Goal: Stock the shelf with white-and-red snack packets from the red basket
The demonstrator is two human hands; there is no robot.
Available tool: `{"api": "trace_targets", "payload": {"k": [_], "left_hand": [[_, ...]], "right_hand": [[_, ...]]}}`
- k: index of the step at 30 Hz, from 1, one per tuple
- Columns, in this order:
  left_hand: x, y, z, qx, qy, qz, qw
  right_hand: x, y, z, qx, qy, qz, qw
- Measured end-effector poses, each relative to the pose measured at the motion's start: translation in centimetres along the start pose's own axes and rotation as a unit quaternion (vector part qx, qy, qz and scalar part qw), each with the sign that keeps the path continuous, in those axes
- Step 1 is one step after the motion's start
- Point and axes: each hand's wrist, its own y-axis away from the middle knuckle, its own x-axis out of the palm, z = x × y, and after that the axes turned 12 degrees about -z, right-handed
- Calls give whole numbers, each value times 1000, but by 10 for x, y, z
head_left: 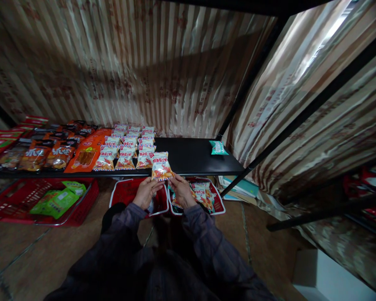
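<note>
Two hands hold one snack packet (161,166) by its lower edge: the left hand (146,193) pinches the bottom left corner, the right hand (181,191) the bottom right, fingers (172,179) pressed onto the wrapper. It stands upright just above the shelf (194,156) edge, beside rows of like packets (125,148). A teal packet (218,147) lies well apart. Below, a red basket (81,209) holds green bags (58,200).

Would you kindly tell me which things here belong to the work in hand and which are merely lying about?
In hand: snack packet, held by left hand and right hand; matching packet rows on the black shelf; open bag of packets.

Lying about: teal packet; red basket with green packets; orange packets.
</note>
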Motion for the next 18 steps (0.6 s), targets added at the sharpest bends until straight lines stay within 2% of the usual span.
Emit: {"api": "trace_targets", "payload": {"k": [6,14,18], "left_hand": [[0,-2,-8,37,-44,-20,998],[1,-8,7,101,-104,-86,986],[0,-11,6,89,-126,-94,984]], "right_hand": [[0,-3,-1,-11,-9,-38,999],[1,-2,0,-5,-25,-44,999],[-5,-3,1,-76,14,-61,995]]}}
